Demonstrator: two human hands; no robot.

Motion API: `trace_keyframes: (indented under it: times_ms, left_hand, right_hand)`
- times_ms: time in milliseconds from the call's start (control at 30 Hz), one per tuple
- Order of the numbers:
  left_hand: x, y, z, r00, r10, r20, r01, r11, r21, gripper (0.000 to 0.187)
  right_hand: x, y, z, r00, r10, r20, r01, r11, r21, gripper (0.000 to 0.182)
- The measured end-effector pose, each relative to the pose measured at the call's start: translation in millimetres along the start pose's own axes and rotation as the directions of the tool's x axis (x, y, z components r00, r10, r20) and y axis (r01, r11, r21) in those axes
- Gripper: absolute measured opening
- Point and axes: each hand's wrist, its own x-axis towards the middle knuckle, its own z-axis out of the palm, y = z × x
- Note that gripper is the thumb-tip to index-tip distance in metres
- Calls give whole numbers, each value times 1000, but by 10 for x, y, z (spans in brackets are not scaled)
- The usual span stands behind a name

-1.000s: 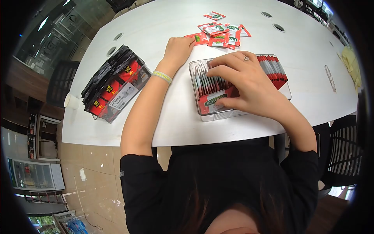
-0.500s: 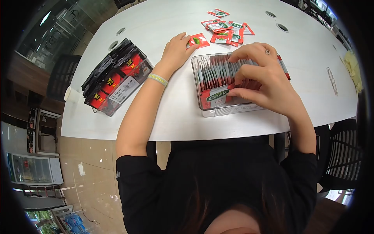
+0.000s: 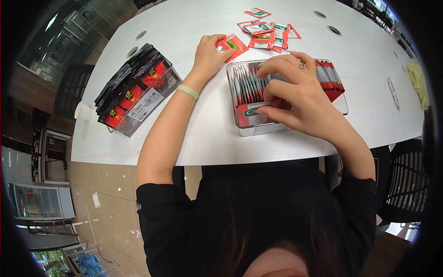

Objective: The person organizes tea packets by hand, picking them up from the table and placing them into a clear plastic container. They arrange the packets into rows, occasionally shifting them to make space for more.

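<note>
My left hand pinches a red and green tea sachet near the middle of the table, thumb on its face. My right hand is curled over a clear plastic box packed with upright red tea sachets. Its thumb lies near the front sachet with the green label, and its fingers reach over the tops of the row, gripping several sachets. The exact contact behind the fingers is hidden. At the box's right end, the sachets lean over to the right.
Several loose tea sachets lie in a pile beyond the box. On the left stands a clear box of black and red coffee packs, beside a paper cup. A pen-like item lies at the right, near yellow cloth.
My right hand has slid left along the sachet row, uncovering the leaning sachets at the right end. The sachet in my left hand has turned and tilted up.
</note>
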Motion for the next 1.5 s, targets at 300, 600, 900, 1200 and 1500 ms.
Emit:
trace_keyframes:
  times_ms: [300,600,900,1200,1500]
  left_hand:
    - [-97,159,-164,959,-282,23,254,820,-514,42]
    - [-135,512,-609,940,47,-338,-232,814,-532,14]
    - [-317,1100,-873,623,672,-401,-773,608,-181,47]
    - [-416,1192,-840,672,634,-384,-740,592,-319,30]
    - [-557,1316,-768,861,411,-299,-495,545,-676,30]
  right_hand:
    - [5,-13,21,1000,9,11,-9,1000,30,19]
    - [24,-40,-140,998,61,-15,-59,993,104,20]
    - [14,194,-213,884,458,-91,-193,536,822,35]
    - [-16,122,-285,934,340,-107,-128,601,789,52]
    - [-30,47,-177,967,253,-29,-187,782,595,30]
